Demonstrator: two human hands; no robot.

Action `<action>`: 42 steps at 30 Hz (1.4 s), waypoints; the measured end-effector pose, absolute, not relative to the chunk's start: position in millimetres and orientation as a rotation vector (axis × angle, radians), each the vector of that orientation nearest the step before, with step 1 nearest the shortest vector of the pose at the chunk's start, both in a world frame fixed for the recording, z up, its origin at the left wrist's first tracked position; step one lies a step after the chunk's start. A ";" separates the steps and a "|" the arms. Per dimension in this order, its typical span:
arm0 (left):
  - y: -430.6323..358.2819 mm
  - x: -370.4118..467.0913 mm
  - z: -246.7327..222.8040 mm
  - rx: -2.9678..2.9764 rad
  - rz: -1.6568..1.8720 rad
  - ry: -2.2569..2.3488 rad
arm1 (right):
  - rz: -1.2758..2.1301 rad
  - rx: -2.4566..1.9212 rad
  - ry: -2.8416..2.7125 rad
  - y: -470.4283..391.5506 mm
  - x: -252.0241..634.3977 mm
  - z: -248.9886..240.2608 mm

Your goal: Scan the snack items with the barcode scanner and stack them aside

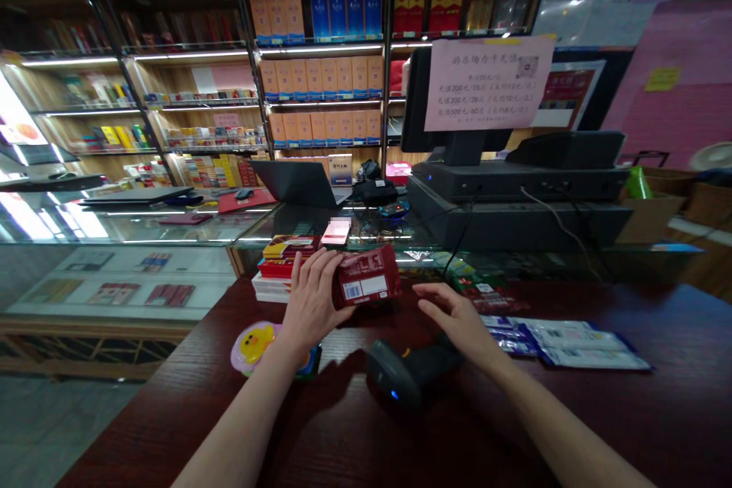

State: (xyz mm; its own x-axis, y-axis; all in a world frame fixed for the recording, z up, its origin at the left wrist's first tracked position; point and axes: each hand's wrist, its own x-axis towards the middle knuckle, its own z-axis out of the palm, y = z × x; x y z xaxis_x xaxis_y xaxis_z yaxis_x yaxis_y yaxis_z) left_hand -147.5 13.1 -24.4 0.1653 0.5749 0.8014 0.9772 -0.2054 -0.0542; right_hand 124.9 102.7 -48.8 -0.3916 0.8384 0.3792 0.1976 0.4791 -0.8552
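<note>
My left hand (314,286) grips a dark red packet (369,277) by its left end, thumb below and fingers along the top. The packet's back, with a white label and a barcode, faces me. To its right, my right hand (451,309) holds nothing, with thumb and fingers apart. A black barcode scanner (394,374) with a blue light lies on the brown table below and between the hands. Behind my left hand is a stack of red and white boxes (273,288). A yellow-duck toy (255,343) lies beside my left forearm, partly covered by it.
Blue and white packets (589,345) lie right of my right hand; green and red packets (486,290) lie behind it. A phone (336,230), a laptop (300,183) and a monitor with a pink sign (486,84) stand on the glass counter. Stocked shelves (320,95) line the wall.
</note>
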 end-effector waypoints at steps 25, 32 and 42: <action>13.4 -164.6 -27.2 -1.808 -0.839 -1.490 | 0.508 -0.627 -2.793 74.5 145.6 -48.8; 12.4 -160.1 -28.4 -1.793 -0.840 -1.513 | 0.460 -0.732 -2.600 70.3 142.5 -40.6; 14.6 -157.9 -33.5 -1.721 -0.874 -1.525 | 0.488 -0.763 -2.576 53.9 133.5 -39.1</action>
